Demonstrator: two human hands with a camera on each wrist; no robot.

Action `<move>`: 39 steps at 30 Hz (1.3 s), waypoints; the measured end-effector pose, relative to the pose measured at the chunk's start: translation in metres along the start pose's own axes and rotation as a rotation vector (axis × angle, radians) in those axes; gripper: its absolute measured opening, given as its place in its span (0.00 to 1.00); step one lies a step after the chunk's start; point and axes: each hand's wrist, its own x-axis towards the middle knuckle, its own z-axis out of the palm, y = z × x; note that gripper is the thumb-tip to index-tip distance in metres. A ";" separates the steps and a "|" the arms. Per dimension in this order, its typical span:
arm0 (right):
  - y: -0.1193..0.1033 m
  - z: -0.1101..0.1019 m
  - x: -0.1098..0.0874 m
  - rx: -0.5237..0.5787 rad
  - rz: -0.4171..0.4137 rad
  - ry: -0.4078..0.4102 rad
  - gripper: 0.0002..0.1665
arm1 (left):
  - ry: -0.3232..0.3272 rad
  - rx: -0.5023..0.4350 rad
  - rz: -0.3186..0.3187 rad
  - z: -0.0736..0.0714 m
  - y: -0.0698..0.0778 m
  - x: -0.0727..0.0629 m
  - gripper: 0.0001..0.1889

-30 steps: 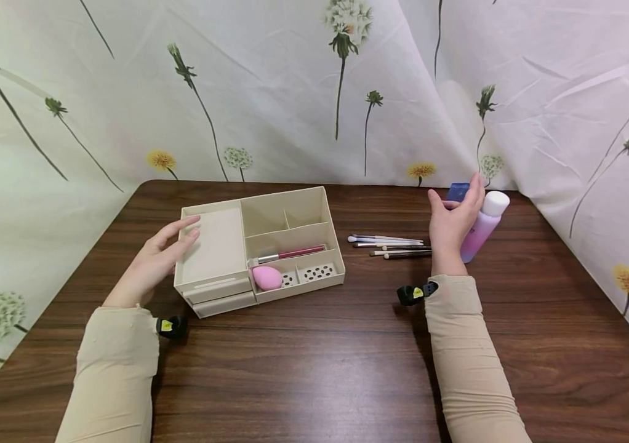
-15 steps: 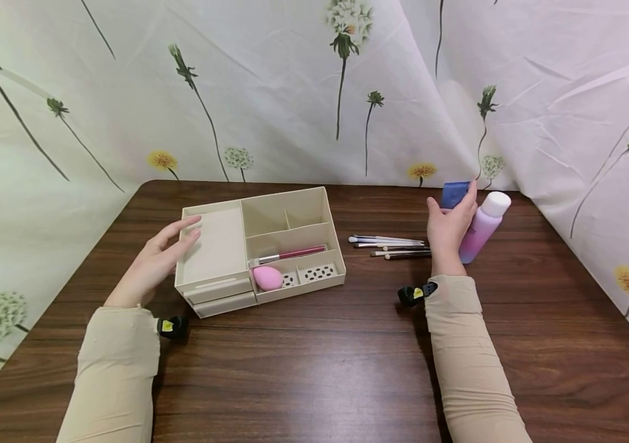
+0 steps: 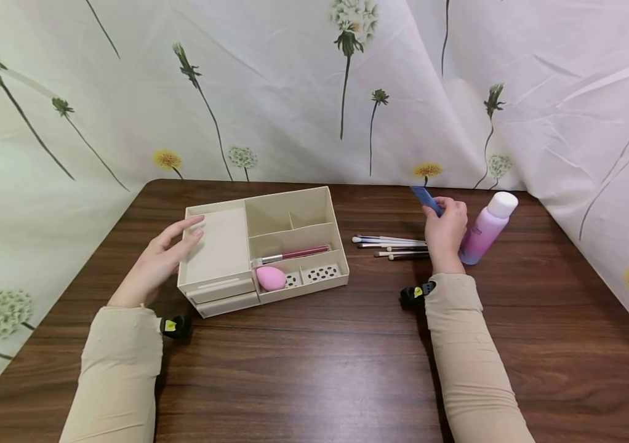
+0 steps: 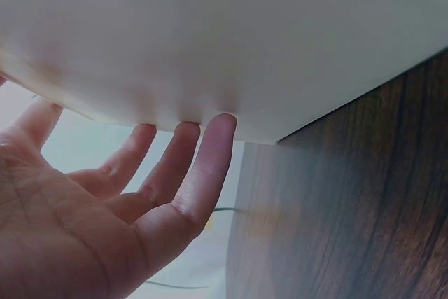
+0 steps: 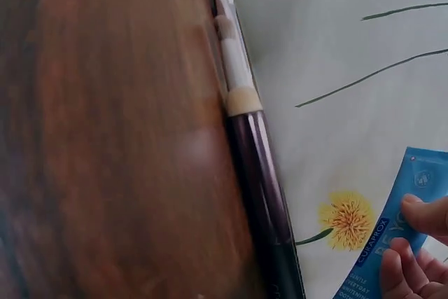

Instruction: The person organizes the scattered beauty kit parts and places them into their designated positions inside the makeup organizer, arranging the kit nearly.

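My right hand [image 3: 445, 234] pinches a blue toothpaste tube [image 3: 426, 200] between thumb and fingers, raised over the back right of the table. Printed lettering shows on the tube [image 5: 399, 194] in the right wrist view. My left hand [image 3: 154, 261] lies along the left side of a beige desk organizer [image 3: 217, 246], thumb and a finger over its top edge. In the left wrist view, extended fingertips [image 4: 220, 127] touch the organizer's side wall. A pink makeup sponge [image 3: 271, 279] and a red-handled brush [image 3: 304, 251] lie in the organizer's compartments.
Several makeup brushes [image 3: 389, 240] lie between the organizer and my right hand. Just right of that hand stands a pink-purple bottle [image 3: 480, 237] with a white cap. A flower-printed cloth [image 3: 292, 92] hangs behind the dark wooden table [image 3: 314, 369].
My right hand has closed on the toothpaste tube beside the bottle and brought it left, the tube now tilting leftward. My left hand stays against the organizer.
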 end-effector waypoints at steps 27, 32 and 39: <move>-0.011 -0.008 -0.003 0.197 -0.086 0.128 0.16 | -0.007 0.000 0.010 -0.001 0.000 -0.002 0.33; -0.017 -0.010 -0.006 0.221 -0.084 0.107 0.16 | -0.005 0.003 0.014 -0.001 0.000 0.000 0.33; -0.027 -0.014 -0.012 0.258 -0.116 0.108 0.17 | -0.004 0.007 0.016 -0.001 0.000 -0.001 0.33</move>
